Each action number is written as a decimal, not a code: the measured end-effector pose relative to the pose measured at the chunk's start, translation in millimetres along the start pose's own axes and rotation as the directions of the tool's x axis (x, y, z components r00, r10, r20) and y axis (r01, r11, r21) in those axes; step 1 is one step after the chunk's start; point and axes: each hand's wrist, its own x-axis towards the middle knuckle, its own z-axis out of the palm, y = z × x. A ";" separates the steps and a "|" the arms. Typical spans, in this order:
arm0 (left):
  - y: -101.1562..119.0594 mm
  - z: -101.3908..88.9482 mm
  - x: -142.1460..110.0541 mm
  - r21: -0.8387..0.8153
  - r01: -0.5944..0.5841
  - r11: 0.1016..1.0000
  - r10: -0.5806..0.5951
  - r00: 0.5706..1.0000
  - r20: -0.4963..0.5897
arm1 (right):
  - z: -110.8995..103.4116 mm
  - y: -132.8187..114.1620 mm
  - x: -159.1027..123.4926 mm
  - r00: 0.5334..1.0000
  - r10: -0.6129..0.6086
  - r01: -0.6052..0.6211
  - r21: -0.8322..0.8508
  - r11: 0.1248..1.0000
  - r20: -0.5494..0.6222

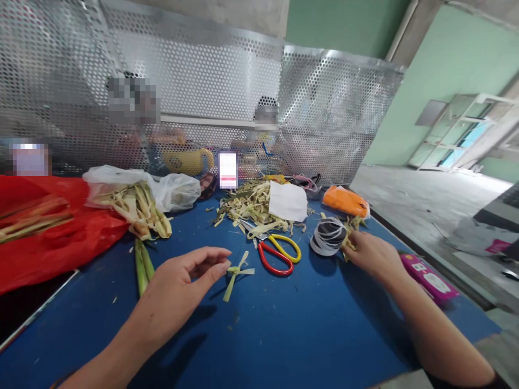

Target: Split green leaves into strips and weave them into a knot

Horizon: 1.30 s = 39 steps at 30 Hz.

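Between its thumb and fingers my left hand (190,278) pinches a small cross of woven pale-green leaf strips (236,271), held over the blue table (279,340). My right hand (370,249) reaches to the right side, its fingers closed around part of a bunch of dried leaf strips (357,222); the fingertips are partly hidden. Just left of that hand sits a spool of pale thin cord (327,236). Scissors with one red and one yellow handle (279,254) lie between my hands, blades pointing away toward a heap of leaf scraps (247,202).
A white paper (288,201) rests on the scraps. Husks in a clear bag (148,208) and a red plastic bag (97,232) lie left. An orange packet (346,201) and a pink pack (430,278) are right. A perforated metal screen (219,70) stands behind, with people beyond.
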 end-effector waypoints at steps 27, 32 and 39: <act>17.5 16.9 6.0 -0.315 -0.007 0.949 0.021 0.999 0.043 | -38.9 -51.1 -41.6 0.875 0.060 0.388 0.769 0.508 -0.481; 20.4 22.5 13.3 -0.584 0.062 0.809 0.040 0.986 0.159 | -45.3 -141.5 -49.1 0.882 -0.378 0.337 0.937 0.087 -0.282; -4.9 7.5 27.0 -0.694 0.062 0.718 -0.112 0.993 -0.028 | -38.3 -191.0 -31.1 0.838 -0.422 0.384 0.923 0.003 -0.347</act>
